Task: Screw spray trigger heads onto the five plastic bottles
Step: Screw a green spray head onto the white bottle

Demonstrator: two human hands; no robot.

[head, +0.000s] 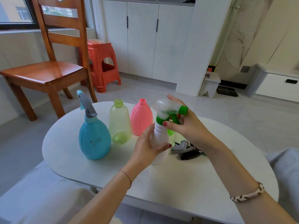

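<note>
Two hands engaged: left hand gripping white bottle steady, right hand pinching green collar; best turned squarely, unforced.

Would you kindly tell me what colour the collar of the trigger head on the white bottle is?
Green, seen best in the head view: the collar on the white bottle.

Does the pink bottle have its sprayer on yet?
No. The pink bottle stands upright with its threaded neck bare and open.
</note>
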